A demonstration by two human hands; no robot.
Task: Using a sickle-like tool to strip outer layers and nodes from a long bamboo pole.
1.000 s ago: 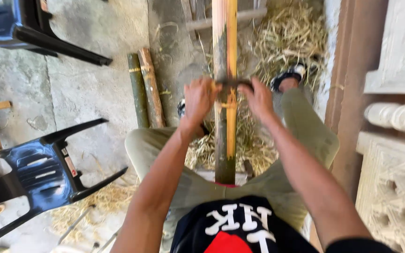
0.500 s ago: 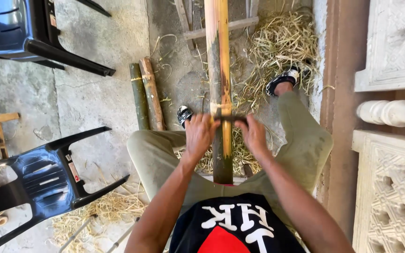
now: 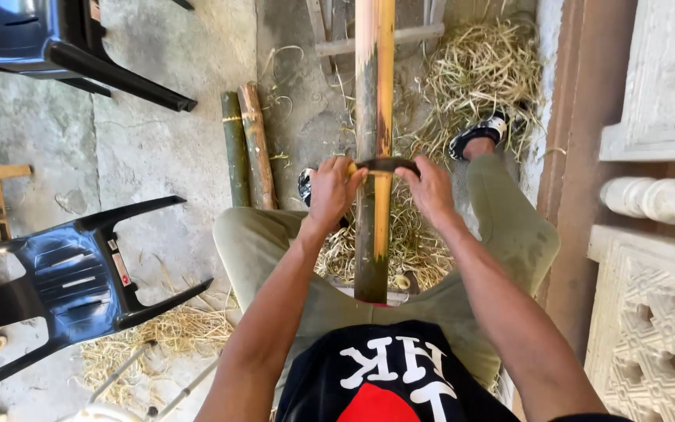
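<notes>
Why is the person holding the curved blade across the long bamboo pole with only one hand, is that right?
Not quite. Both hands hold it: the head view shows the left hand on one end of the curved blade and the right hand on the other, with the blade lying across the long bamboo pole.

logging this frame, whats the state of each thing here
left hand: closed on one end of the blade
right hand: closed on the other end
blade: lying across the bamboo pole
bamboo pole: lengthwise between the knees, partly stripped
two short bamboo pieces: flat on the floor
black chair: tipped on its side
</notes>
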